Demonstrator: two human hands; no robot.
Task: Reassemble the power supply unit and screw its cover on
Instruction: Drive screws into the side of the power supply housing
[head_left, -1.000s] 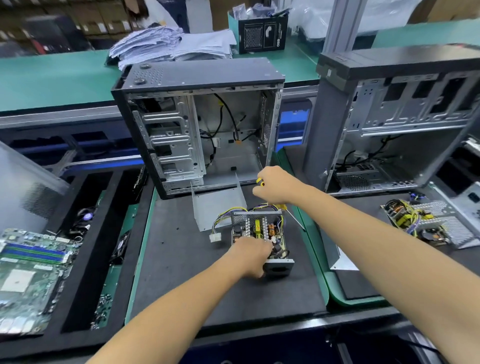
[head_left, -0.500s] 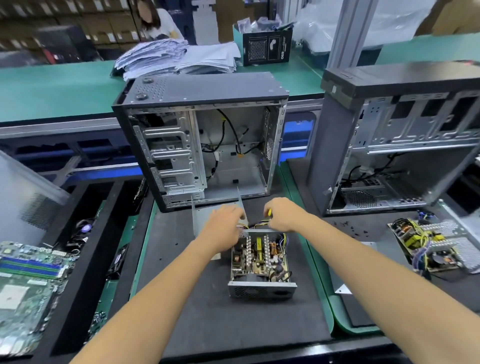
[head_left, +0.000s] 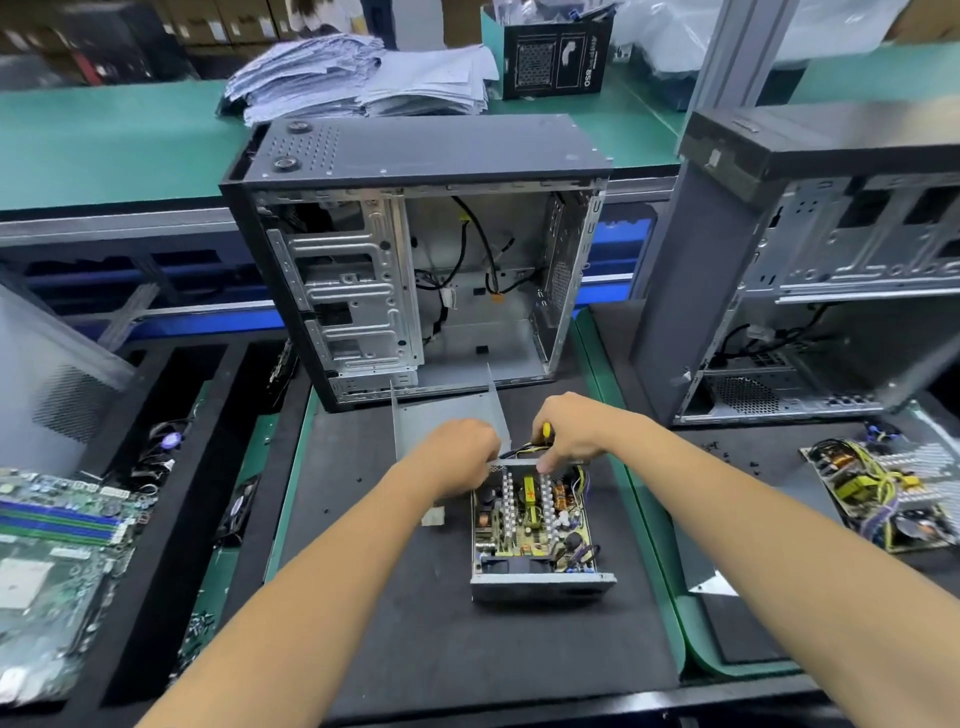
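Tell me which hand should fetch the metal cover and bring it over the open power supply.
Probably the left hand. It sits right beside the cover, which stands behind the power supply unit, and seems to hold no tool. The right hand already holds a yellow-handled screwdriver.

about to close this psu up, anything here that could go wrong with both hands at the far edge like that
Two risks. The wires bunched at the far wall of the power supply unit could get pinched when the cover goes on. The right hand also holds a yellow-handled screwdriver just above the exposed board; a slip could nick components. The left hand works the same crowded edge.
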